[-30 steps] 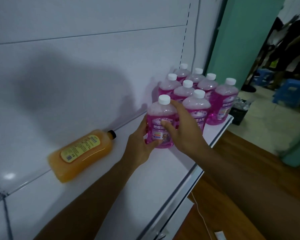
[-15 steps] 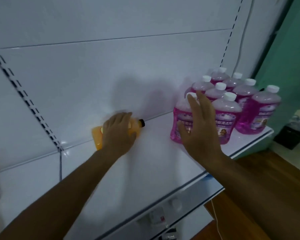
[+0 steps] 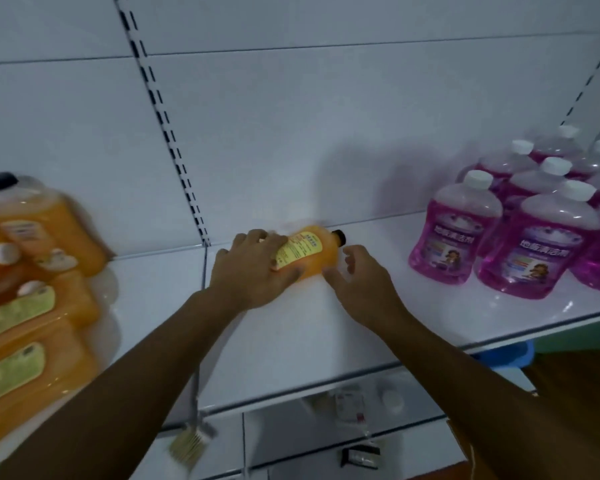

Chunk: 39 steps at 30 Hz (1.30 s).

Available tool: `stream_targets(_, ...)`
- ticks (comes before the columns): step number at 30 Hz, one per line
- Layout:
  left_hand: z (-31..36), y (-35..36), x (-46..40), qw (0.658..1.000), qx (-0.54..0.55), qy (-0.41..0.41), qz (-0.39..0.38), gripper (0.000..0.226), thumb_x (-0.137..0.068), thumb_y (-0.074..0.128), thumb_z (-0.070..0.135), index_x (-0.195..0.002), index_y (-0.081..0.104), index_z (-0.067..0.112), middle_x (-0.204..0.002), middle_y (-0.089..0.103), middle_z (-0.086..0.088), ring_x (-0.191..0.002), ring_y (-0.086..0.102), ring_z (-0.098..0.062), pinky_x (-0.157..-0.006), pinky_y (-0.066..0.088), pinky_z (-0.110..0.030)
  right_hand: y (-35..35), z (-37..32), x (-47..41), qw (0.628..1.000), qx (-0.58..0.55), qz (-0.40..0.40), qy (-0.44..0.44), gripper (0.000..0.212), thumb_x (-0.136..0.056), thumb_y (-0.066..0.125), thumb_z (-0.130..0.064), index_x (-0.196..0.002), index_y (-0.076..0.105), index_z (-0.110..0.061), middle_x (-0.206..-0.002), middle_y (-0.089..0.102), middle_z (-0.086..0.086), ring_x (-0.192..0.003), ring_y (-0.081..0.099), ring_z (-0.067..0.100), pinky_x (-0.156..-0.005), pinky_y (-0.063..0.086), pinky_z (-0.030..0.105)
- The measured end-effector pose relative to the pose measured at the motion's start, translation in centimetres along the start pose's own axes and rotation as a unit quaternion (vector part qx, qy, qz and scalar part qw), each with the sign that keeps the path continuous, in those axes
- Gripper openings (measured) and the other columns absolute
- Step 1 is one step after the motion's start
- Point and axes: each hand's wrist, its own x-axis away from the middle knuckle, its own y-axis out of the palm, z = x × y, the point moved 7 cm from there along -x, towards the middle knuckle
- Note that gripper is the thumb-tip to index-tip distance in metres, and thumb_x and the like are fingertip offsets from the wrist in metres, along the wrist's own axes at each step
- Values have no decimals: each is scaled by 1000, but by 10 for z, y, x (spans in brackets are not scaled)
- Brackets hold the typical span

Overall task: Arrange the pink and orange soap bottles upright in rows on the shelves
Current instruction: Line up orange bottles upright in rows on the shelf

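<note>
- While an orange soap bottle (image 3: 307, 252) lies on its side on the white shelf (image 3: 378, 327), black cap pointing right, the left hand (image 3: 253, 275) rests over its label end, fingers (image 3: 257, 237) curled on it.
- Just right of that bottle, the right hand (image 3: 355, 282) hovers, fingers loosely spread, holding nothing.
- Farther right, pink soap bottles (image 3: 534, 230) stand upright in rows, white caps up.
- At the far left, more orange bottles (image 3: 32, 289) sit blurred, some lying flat.
</note>
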Motion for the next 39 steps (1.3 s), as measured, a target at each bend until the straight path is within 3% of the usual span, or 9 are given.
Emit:
stream_targets(4,-33,3,16,978,155,-122,-67,71,-80,40,75,-136,49,31,-136,56,-1,-119,54,-23,-100,45,-43,22,-7,-9,999,-29,-17,41,49,-91,53,-53,-120,52,-14,-111,61,5,-99,58,21,-80,49,35)
stream_targets(9,-38,6,32,968,203,-125,-81,53,-89,50,60,-116,60,16,-109,66,-4,-90,63,-18,-78,54,-32,42,-18,-17,996,-73,-16,57,63,-83,58,-62,-123,51,-14,-116,59,8,-100,61,25,-86,55,44)
stream_targets(13,-48,-3,45,927,331,-176,-3,41,-86,61,52,-96,51,13,-90,59,-1,-82,61,-17,-68,48,-31,44,-41,-19,982,-182,18,47,47,-86,69,-39,-126,54,-18,-118,62,4,-99,63,21,-85,57,42)
stream_targets(16,-45,-14,55,875,448,-181,36,39,-86,66,44,-102,49,13,-92,58,2,-86,63,-16,-68,53,-29,44,-66,-15,969,-243,45,19,45,-87,70,-27,-128,52,-23,-120,58,-1,-103,61,19,-83,58,44)
stream_targets(22,-73,-49,107,846,478,-201,123,46,-87,63,46,-122,56,18,-113,66,0,-94,67,-13,-76,58,-28,69,-117,11,951,-304,2,-51,46,-86,71,-24,-128,54,-23,-123,59,-1,-107,61,19,-81,59,44)
stream_targets(25,-92,-75,143,832,492,-203,157,40,-88,65,39,-122,60,18,-109,70,-1,-92,70,-16,-80,59,-36,91,-151,27,945,-314,-35,-87,44,-86,71,-25,-126,53,-24,-118,61,0,-101,64,17,-76,61,39)
stream_targets(30,-135,-124,212,823,489,-200,210,25,-92,63,19,-116,65,19,-106,72,5,-91,70,-8,-76,56,-20,144,-225,66,930,-324,-104,-141,44,-87,71,-29,-126,52,-30,-122,62,1,-103,65,15,-75,60,32)
stream_targets(36,-212,-182,299,817,452,-212,287,26,-90,65,17,-116,66,18,-102,74,3,-90,71,-12,-76,57,-25,216,-326,124,911,-301,-181,-216,47,-88,67,-37,-131,47,-37,-127,58,-8,-104,64,12,-73,61,33)
stream_targets(39,-263,-201,347,801,448,-223,329,25,-90,66,18,-115,66,19,-101,74,3,-91,71,-13,-77,57,-29,258,-375,160,898,-311,-196,-240,45,-89,68,-31,-129,49,-37,-121,58,-15,-102,62,5,-70,59,25)
